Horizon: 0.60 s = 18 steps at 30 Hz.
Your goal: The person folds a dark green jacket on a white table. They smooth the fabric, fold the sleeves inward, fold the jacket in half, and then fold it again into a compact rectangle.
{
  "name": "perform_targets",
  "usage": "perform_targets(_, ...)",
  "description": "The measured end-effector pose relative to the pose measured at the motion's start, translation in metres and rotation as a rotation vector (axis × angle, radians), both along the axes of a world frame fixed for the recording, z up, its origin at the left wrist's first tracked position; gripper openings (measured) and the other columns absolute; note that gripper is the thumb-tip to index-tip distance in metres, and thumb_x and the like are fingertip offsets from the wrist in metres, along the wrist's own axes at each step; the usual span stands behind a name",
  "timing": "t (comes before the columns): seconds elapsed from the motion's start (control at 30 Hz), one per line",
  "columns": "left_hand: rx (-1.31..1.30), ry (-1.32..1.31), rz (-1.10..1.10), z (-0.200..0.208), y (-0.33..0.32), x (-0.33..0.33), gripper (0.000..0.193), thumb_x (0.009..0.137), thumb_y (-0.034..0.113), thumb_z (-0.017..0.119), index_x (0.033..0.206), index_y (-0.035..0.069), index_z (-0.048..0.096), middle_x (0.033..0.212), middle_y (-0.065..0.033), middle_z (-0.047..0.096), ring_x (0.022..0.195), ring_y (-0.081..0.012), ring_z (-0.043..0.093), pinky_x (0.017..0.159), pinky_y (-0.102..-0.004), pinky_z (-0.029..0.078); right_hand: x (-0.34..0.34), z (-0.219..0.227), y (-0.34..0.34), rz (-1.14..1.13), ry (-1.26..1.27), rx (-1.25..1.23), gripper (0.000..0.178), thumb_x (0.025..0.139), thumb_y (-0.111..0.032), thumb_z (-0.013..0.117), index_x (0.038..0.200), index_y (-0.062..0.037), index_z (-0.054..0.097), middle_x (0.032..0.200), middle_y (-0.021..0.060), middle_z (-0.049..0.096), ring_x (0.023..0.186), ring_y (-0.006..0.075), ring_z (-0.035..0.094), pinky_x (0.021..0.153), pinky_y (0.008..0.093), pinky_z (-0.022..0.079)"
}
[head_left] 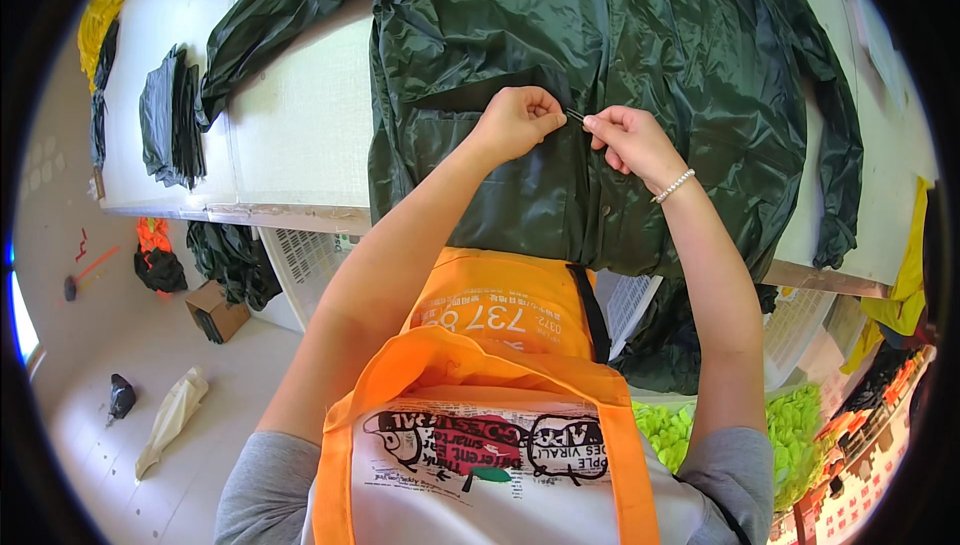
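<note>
Folded dark stack [172,115] at far left of white table [300,135]. Dark green raincoat [610,65] spread flat across table (hem over near edge). Left hand [515,123] pinched shut on front placket; right hand [632,140] pinching thin dark tool [575,116], beaded bracelet [673,186] at wrist.

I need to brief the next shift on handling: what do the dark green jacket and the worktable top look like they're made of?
The dark green jacket looks like thin coated synthetic, perhaps nylon or polyester rainwear: glossy sheen, fine crinkles. Both hands, left hand and right hand, pinch at its front. The worktable top looks like matte, off-white board or fabric-covered panel with a faint weave; which one cannot be told.
</note>
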<state>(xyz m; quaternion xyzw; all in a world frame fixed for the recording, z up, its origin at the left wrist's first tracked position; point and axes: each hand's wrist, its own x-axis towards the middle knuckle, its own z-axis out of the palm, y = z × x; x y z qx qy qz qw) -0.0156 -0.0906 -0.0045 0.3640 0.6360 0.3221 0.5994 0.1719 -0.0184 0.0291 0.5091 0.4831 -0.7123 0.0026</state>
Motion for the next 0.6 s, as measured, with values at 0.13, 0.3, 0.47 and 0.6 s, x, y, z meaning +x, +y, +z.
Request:
perform_targets(0.13,0.014,-0.004,0.005,-0.001,0.000,0.001,0.011,0.084,0.010,0.068,0.084,0.001,0.062,0.068,0.0030,0.057,0.058,-0.0044,0.051,0.053,-0.0198,0.041,-0.002,0.001,0.001,0.000,-0.010,0.014,0.020,0.088,-0.022,0.065,0.086,-0.0020,0.062,0.068,0.0013,0.058,0.046,0.0051,0.045,0.042,0.0207,0.036)
perform_targets(0.3,0.066,0.093,-0.065,0.006,-0.009,-0.001,0.011,0.082,0.010,0.068,0.084,0.001,0.063,0.069,0.0014,0.060,0.061,-0.0066,0.054,0.057,-0.0221,0.045,0.000,-0.003,0.002,0.025,-0.024,0.043,0.022,0.090,-0.024,0.063,0.085,-0.0030,0.061,0.069,0.0007,0.058,0.047,0.0042,0.044,0.042,0.0200,0.035)
perform_targets(0.47,-0.046,0.519,-0.791,0.064,-0.066,-0.033,0.015,0.078,0.017,0.071,0.075,0.004,0.067,0.069,-0.0092,0.066,0.068,-0.0199,0.063,0.065,-0.0328,0.050,0.004,-0.002,0.009,0.031,-0.024,-0.006,0.024,0.092,-0.028,0.060,0.086,-0.0046,0.060,0.072,-0.0006,0.058,0.048,0.0027,0.044,0.041,0.0187,0.032)
perform_targets(0.6,0.158,0.815,-0.481,0.083,-0.061,-0.020,0.036,0.068,0.019,0.077,0.100,0.007,0.065,0.093,-0.0111,0.065,0.087,-0.0285,0.061,0.077,-0.0397,0.049,0.001,-0.004,0.014,0.020,0.019,-0.040,0.024,0.092,-0.028,0.059,0.086,-0.0046,0.059,0.072,-0.0006,0.058,0.048,0.0031,0.044,0.041,0.0189,0.032)
